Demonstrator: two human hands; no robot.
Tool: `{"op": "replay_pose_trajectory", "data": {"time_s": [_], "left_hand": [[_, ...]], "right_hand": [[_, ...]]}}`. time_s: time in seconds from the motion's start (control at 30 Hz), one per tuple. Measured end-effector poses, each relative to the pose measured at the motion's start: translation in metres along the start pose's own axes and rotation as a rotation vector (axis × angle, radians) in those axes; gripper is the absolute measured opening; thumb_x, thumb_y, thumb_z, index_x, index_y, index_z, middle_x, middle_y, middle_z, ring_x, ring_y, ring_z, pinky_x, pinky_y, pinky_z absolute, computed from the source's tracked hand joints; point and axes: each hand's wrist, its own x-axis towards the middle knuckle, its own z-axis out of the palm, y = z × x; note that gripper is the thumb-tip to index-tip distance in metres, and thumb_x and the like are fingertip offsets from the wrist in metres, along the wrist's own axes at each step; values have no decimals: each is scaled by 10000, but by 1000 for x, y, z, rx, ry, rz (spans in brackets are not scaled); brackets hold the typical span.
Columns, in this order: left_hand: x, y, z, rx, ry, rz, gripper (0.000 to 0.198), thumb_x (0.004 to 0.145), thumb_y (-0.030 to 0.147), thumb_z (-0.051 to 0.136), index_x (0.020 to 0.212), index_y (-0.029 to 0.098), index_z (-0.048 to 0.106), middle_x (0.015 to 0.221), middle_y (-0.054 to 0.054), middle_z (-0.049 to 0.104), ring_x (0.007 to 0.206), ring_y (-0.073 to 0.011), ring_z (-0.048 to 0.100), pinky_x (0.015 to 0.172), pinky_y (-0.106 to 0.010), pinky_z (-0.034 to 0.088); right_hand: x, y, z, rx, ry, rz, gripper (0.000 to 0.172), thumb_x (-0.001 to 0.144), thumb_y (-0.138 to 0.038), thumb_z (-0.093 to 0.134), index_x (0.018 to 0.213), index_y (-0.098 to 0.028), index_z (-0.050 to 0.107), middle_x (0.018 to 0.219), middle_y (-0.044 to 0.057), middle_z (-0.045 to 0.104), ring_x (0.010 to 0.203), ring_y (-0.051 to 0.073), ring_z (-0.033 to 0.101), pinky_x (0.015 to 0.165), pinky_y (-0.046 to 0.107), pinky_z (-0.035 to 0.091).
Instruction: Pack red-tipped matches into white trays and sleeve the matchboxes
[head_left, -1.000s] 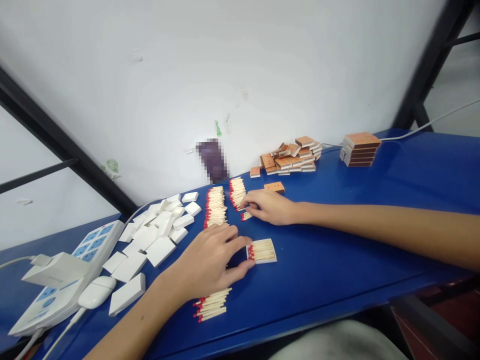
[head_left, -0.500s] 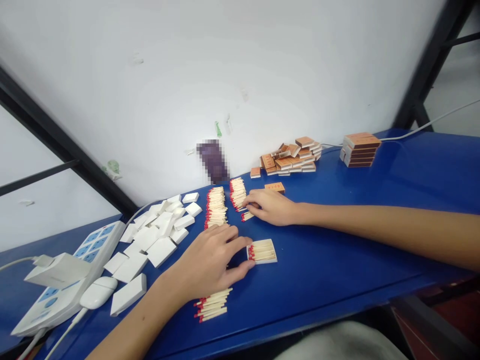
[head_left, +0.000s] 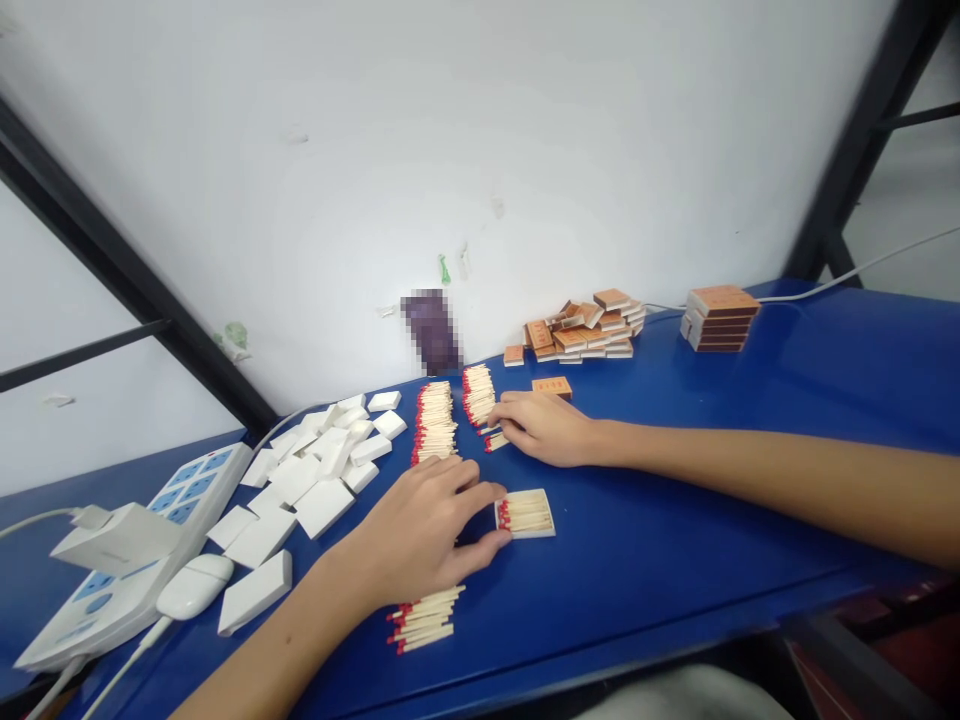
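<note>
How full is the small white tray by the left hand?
Filled: the tray lies open, face up, with red-tipped matches covering its floor; the left hand holds its end.

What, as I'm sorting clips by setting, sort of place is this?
Probably a small hand-packing bench for matches: a blue table holds rows of loose red-tipped matches, a heap of white trays and stacks of orange matchboxes; the left hand holds a filled tray.

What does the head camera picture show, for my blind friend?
The left hand touches an open tray of matches on a blue table; the right hand fingers a match pile beyond. White boxes lie left.
</note>
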Motion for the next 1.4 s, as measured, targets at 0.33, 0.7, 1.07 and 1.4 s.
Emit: {"op": "replay_pose_trajectory", "data": {"time_s": [0.33, 0.7, 1.07, 1.4], "left_hand": [[0, 2, 0, 3, 16, -2, 290, 980, 388, 536, 1168, 201, 654, 906, -52, 608, 836, -218, 609, 750, -343, 482], [0, 3, -2, -15, -19, -26, 290, 985, 379, 518, 1179, 208, 649, 904, -55, 600, 852, -228, 609, 759, -360, 485], [1, 1, 0, -6, -21, -14, 301, 982, 393, 526, 1181, 202, 646, 908, -54, 597, 842, -228, 599, 762, -358, 479], [1, -1, 2, -12, -22, -8, 319, 990, 407, 515, 1201, 203, 639, 928, -59, 598, 851, -232, 599, 787, -376, 484]], "right_hand": [[-1, 1, 2, -21, 11, 7, 280, 924, -98, 450, 1061, -155, 687, 1005, 81, 678, 886, 192, 614, 764, 288, 412], [-2, -1, 2, -67, -7, 49, 368, 951, -181, 439, 1217, -197, 692, 1019, 95, 673, 884, 218, 627, 751, 309, 411], [-2, -1, 2, -53, -12, 43, 362, 942, -161, 445, 1218, -183, 678, 1049, 88, 689, 930, 212, 631, 801, 304, 411], [-2, -2, -1, -45, -4, 20, 338, 930, -154, 444, 1163, -174, 688, 1015, 82, 694, 880, 200, 630, 754, 292, 399]]}}
